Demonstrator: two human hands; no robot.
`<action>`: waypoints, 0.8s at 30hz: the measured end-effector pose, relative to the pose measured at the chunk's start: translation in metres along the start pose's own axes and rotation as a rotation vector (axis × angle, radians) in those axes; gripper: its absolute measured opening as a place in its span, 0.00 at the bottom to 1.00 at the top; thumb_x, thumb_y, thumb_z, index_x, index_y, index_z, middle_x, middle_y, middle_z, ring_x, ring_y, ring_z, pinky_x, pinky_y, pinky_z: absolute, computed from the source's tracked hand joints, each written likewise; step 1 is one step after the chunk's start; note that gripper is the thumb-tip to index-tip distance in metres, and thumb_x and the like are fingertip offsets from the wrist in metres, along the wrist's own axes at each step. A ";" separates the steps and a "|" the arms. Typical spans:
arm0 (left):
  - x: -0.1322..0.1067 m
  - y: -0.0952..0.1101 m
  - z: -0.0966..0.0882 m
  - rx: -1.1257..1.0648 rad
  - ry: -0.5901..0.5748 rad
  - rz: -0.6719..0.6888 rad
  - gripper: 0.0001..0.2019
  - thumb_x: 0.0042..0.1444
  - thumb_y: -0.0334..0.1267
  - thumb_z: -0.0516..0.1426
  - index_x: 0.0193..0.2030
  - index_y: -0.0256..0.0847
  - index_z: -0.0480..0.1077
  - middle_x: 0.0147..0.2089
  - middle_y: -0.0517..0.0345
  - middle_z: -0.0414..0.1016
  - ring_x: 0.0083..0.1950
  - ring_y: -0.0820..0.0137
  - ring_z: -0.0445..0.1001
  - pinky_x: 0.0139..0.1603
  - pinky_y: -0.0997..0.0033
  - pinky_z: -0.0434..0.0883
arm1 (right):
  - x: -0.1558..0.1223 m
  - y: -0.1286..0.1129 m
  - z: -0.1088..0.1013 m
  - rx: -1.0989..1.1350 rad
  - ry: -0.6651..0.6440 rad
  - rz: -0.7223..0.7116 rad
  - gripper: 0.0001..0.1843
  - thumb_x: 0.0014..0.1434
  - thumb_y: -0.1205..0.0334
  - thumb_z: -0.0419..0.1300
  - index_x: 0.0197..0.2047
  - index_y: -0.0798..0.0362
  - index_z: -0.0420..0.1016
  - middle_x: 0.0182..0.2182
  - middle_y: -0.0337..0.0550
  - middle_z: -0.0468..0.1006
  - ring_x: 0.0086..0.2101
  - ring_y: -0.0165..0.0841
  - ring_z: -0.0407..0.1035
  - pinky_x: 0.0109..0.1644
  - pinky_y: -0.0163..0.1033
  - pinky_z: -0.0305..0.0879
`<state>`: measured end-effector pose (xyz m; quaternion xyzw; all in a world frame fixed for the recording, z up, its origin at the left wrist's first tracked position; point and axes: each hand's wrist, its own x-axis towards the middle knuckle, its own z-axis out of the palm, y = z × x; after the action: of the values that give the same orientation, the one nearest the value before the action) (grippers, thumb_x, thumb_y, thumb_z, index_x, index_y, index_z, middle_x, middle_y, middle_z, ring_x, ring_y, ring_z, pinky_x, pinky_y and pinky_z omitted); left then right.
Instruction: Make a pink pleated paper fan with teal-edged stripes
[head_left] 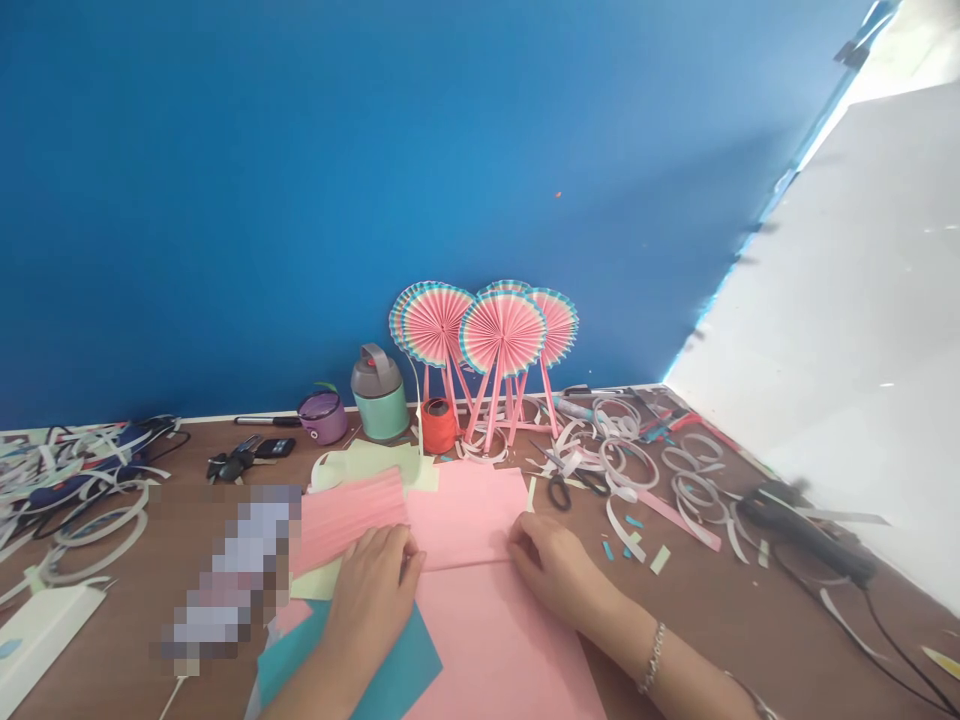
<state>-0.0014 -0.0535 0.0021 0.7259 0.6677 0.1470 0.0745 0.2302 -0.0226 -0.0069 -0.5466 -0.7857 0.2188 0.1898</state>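
A large pink paper sheet [499,640] lies in front of me, with a crease or edge running across it below a flatter upper part. My left hand [379,575] has its fingers curled at the left end of that line, thumb and forefinger at the paper. At the right end, my right hand [551,560] pinches the sheet's edge with bent fingers. Under my left forearm is a teal paper sheet [409,655]. A pleated pink paper [349,515] rests just beyond my left hand, over pale yellow-green paper [375,462].
Several round pleated paper fans [502,335] stand by the blue wall. Near them are a mint-and-grey jar [381,400], a purple pot [322,418] and a red container [438,428]. Scissors [561,488], curled paper strips [630,465] and a black corded tool [806,530] lie to the right.
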 end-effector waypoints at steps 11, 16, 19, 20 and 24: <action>-0.024 0.018 0.036 0.219 0.126 0.535 0.28 0.49 0.18 0.46 0.57 0.38 0.61 0.50 0.50 0.71 0.51 0.63 0.67 0.50 0.62 0.65 | 0.000 0.004 0.004 -0.108 0.014 -0.063 0.07 0.55 0.73 0.49 0.28 0.52 0.61 0.29 0.42 0.70 0.32 0.34 0.65 0.35 0.37 0.58; -0.030 0.026 0.045 0.367 0.123 0.529 0.26 0.47 0.20 0.48 0.55 0.32 0.65 0.48 0.47 0.73 0.47 0.58 0.69 0.51 0.55 0.65 | 0.001 0.004 0.004 -0.100 -0.001 -0.067 0.07 0.56 0.72 0.49 0.29 0.52 0.62 0.29 0.43 0.70 0.32 0.35 0.64 0.35 0.37 0.58; -0.030 0.028 0.046 0.390 0.129 0.524 0.26 0.46 0.21 0.49 0.55 0.30 0.65 0.48 0.46 0.73 0.48 0.56 0.68 0.54 0.52 0.62 | 0.000 0.005 0.004 -0.094 -0.012 -0.072 0.07 0.57 0.72 0.49 0.29 0.52 0.62 0.29 0.43 0.70 0.32 0.35 0.64 0.34 0.37 0.57; -0.030 0.028 0.045 0.388 0.118 0.522 0.26 0.47 0.22 0.49 0.55 0.30 0.65 0.47 0.45 0.72 0.48 0.56 0.68 0.54 0.51 0.62 | 0.000 0.006 0.004 -0.095 -0.013 -0.074 0.07 0.57 0.72 0.49 0.30 0.52 0.62 0.29 0.42 0.70 0.31 0.35 0.64 0.34 0.37 0.57; -0.029 0.030 0.043 0.368 0.057 0.491 0.28 0.48 0.22 0.50 0.59 0.31 0.61 0.43 0.45 0.71 0.43 0.58 0.67 0.47 0.53 0.66 | -0.003 0.006 0.004 -0.149 0.039 -0.133 0.07 0.59 0.72 0.49 0.31 0.53 0.64 0.30 0.44 0.70 0.32 0.35 0.62 0.35 0.38 0.57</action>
<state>0.0383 -0.0814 -0.0332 0.8623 0.4898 0.0578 -0.1147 0.2334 -0.0242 -0.0141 -0.5098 -0.8306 0.1360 0.1783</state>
